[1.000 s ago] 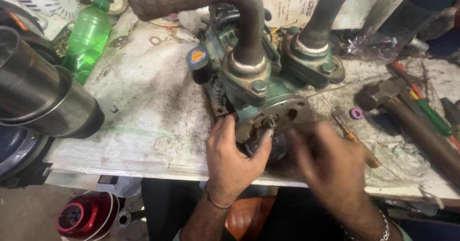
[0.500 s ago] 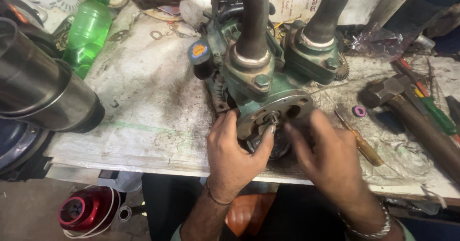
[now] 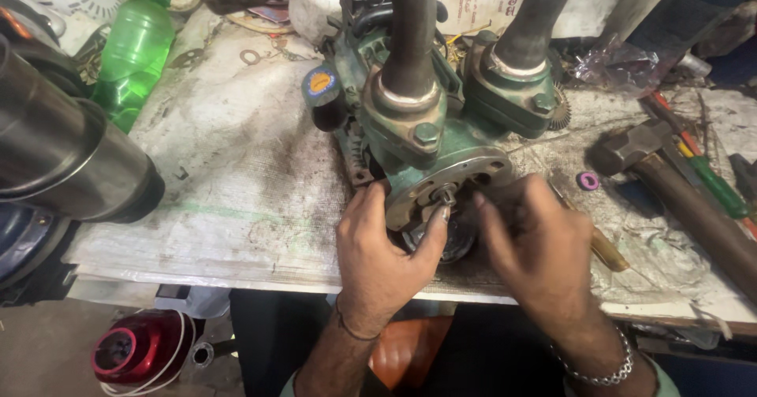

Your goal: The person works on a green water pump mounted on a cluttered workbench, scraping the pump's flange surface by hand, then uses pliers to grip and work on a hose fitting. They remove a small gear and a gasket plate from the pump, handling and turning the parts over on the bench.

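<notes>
So there's this green pump [image 3: 430, 141] sitting on the table [image 3: 236, 200], near the front edge, with two dark pipes [image 3: 410, 34] going up out of the top. Both hands are working right at its round face plate [image 3: 445, 184], the end facing the person.

The left hand [image 3: 378, 247] is wrapping around the left side of the plate, thumb up on the rim and a fingertip pressing against the small shaft [image 3: 444, 196] poking out of the middle. So it's gripping the plate, not hanging loose. The right hand [image 3: 536, 247] is coming in from the other side, fingers curled and pointing at the same shaft, but it's a bit blurry and I honestly can't tell whether it's pinching anything.

Off to the right a hammer [image 3: 670, 184] is lying on the table, with a green-handled screwdriver [image 3: 714, 184] just beside it and a little pink ring [image 3: 587, 180] near the hammer head. A green bottle [image 3: 134, 50] is standing at the far left, and a big grey cylinder [image 3: 63, 152] is sticking in from the left edge.
</notes>
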Tool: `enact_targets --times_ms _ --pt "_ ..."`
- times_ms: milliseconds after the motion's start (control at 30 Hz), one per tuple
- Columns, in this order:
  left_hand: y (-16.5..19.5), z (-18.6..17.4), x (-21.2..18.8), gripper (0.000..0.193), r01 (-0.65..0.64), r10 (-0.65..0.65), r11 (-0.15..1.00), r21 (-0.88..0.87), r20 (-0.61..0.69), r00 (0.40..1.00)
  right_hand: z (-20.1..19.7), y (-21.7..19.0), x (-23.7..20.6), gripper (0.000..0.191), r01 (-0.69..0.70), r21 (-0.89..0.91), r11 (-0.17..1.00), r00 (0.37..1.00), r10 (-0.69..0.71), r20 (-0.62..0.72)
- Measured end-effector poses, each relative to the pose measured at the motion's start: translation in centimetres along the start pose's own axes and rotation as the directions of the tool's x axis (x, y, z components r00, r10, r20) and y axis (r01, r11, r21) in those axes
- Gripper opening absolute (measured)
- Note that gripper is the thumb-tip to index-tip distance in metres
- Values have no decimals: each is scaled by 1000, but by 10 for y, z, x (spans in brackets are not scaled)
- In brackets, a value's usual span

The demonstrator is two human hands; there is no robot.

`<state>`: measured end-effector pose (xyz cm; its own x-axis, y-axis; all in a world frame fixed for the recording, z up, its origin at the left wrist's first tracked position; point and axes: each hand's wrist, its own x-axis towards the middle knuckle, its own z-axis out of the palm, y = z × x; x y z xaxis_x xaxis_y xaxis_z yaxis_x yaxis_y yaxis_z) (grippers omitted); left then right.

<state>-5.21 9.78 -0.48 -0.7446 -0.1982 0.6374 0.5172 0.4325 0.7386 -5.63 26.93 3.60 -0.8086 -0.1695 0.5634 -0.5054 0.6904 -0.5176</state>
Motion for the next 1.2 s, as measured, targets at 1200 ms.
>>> enact_targets --times_ms 1200 --pt "1 -2 0 42 -64 65 998 9 -18 998 -73 -49 8 27 -313 188 931 949 313 31"
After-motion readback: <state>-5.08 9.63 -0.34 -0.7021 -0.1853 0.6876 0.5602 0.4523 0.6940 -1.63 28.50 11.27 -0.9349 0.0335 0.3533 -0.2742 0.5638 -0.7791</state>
